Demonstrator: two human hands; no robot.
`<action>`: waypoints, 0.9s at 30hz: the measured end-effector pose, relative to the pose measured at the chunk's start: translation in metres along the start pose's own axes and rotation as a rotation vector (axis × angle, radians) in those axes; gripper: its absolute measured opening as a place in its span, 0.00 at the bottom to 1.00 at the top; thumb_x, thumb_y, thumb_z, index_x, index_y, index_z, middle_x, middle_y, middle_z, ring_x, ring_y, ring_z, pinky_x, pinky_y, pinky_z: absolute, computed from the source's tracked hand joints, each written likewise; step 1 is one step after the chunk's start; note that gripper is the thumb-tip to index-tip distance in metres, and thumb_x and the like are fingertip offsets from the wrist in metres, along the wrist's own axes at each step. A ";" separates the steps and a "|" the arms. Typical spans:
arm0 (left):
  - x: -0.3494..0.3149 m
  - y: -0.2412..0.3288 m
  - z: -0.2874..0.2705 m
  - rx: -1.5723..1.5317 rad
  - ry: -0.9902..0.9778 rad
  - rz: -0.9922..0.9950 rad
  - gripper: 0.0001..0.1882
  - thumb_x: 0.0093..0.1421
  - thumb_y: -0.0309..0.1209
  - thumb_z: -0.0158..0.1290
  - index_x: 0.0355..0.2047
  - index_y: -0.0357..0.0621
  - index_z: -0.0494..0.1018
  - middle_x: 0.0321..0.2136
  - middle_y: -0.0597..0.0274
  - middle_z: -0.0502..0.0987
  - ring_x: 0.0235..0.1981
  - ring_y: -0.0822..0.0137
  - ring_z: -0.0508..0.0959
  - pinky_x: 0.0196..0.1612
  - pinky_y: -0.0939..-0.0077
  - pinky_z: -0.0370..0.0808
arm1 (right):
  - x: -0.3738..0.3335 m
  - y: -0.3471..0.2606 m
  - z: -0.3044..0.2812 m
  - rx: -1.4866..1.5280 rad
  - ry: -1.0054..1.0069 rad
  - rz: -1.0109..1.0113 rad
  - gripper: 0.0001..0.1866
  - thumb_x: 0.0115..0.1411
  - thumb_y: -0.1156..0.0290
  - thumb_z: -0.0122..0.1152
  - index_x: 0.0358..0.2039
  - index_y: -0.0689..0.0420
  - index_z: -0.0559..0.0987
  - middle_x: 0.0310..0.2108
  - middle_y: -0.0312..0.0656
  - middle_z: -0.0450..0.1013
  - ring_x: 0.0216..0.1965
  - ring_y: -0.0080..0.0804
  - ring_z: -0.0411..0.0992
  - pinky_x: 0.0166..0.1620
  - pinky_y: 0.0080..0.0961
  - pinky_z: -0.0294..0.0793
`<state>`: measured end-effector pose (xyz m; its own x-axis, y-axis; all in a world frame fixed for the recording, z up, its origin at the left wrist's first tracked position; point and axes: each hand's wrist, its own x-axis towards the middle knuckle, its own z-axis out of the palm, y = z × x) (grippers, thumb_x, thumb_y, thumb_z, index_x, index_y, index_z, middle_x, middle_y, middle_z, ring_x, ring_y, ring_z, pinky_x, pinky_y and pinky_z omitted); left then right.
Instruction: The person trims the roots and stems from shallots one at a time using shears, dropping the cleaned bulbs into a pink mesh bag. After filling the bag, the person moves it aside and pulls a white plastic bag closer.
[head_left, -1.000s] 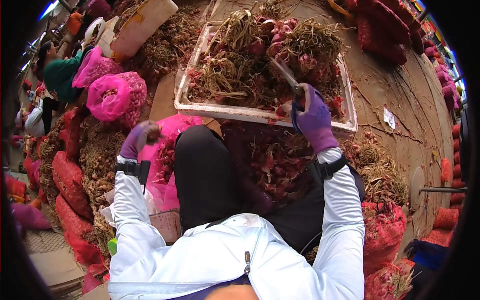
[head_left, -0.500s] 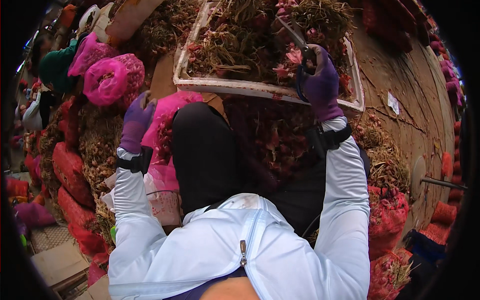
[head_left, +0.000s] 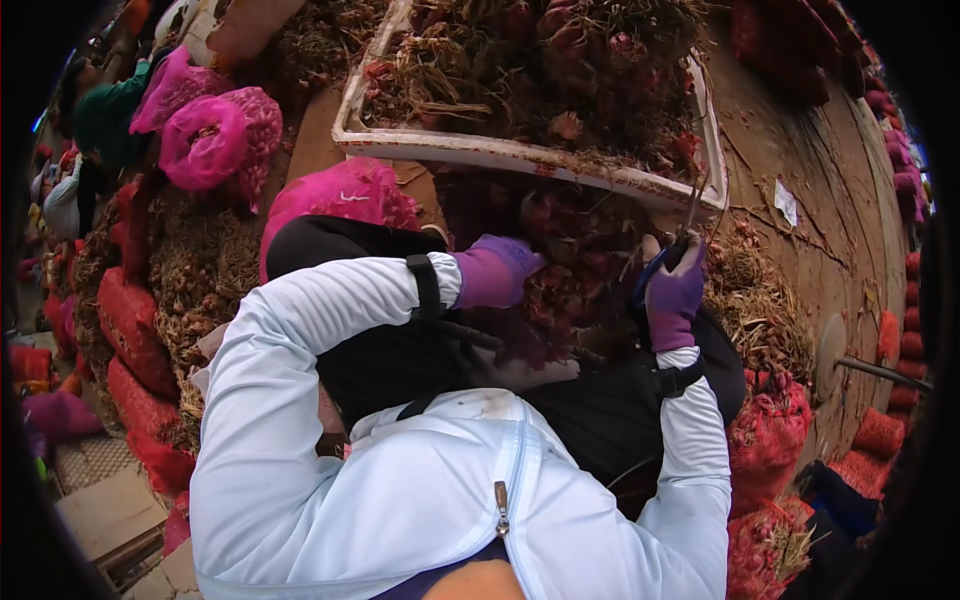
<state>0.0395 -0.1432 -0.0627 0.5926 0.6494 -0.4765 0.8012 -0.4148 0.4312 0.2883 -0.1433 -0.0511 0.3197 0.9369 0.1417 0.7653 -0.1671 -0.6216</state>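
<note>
My right hand (head_left: pixel 675 285), in a purple glove with bare fingertips, is closed around the blue handles of a pair of scissors (head_left: pixel 692 208). The blades point up beside the crate's near right corner. My left hand (head_left: pixel 497 272), gloved the same way, reaches across my lap to a heap of loose red bulbs, apparently shallots (head_left: pixel 575 285). Its back faces up and its fingers are mostly hidden, so any grip is unclear. Ahead stands a white foam crate (head_left: pixel 450 147) filled with bulbs on dry stalks.
Left of my knee is a pink mesh bag (head_left: pixel 345 195); another pink bag (head_left: pixel 205 150) of bulbs stands farther off. Red mesh sacks (head_left: pixel 768 430) lie at my right, near a metal rod (head_left: pixel 885 373). A person in a green sleeve (head_left: pixel 110 110) is at far left.
My left hand has swung right, from beside the pink bag to the heap in my lap. My right hand has come down from over the crate, still holding the scissors.
</note>
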 end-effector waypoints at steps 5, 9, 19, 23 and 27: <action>0.061 -0.045 0.065 0.105 0.220 0.152 0.32 0.51 0.33 0.55 0.58 0.44 0.64 0.50 0.45 0.71 0.50 0.49 0.73 0.51 0.60 0.71 | -0.017 0.073 0.069 0.088 -0.067 0.301 0.39 0.49 0.63 0.67 0.57 0.63 0.59 0.50 0.60 0.69 0.48 0.56 0.70 0.51 0.40 0.68; 0.063 -0.039 0.019 -0.257 -0.073 -0.052 0.28 0.54 0.34 0.54 0.56 0.42 0.66 0.47 0.45 0.74 0.46 0.51 0.76 0.47 0.62 0.73 | -0.024 0.111 0.103 0.260 -0.077 0.383 0.30 0.50 0.75 0.61 0.54 0.62 0.62 0.41 0.48 0.73 0.40 0.42 0.72 0.45 0.31 0.70; 0.013 -0.083 -0.037 -1.030 -0.085 0.416 0.24 0.64 0.37 0.52 0.56 0.37 0.64 0.43 0.67 0.76 0.47 0.77 0.71 0.52 0.79 0.67 | -0.043 0.063 0.011 0.834 -0.258 0.544 0.24 0.52 0.91 0.49 0.50 0.59 0.66 0.34 0.36 0.66 0.28 0.19 0.67 0.31 0.12 0.69; 0.010 -0.076 -0.044 -0.975 -0.047 0.392 0.21 0.65 0.36 0.49 0.54 0.37 0.67 0.56 0.52 0.68 0.55 0.60 0.69 0.56 0.72 0.65 | -0.060 0.053 -0.033 0.862 -0.325 0.492 0.23 0.50 0.89 0.48 0.48 0.59 0.70 0.33 0.34 0.65 0.31 0.17 0.65 0.34 0.12 0.69; 0.036 -0.105 -0.022 -0.382 0.318 0.892 0.23 0.56 0.28 0.52 0.53 0.37 0.68 0.55 0.45 0.68 0.56 0.55 0.69 0.57 0.70 0.66 | -0.061 0.017 -0.085 0.872 -0.401 0.457 0.24 0.52 0.85 0.49 0.51 0.61 0.66 0.35 0.39 0.69 0.31 0.20 0.70 0.36 0.16 0.74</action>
<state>-0.0249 -0.0622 -0.1084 0.8666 0.3656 0.3397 -0.0345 -0.6351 0.7716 0.3290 -0.2299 -0.0045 0.1461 0.9002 -0.4103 -0.0966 -0.3997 -0.9115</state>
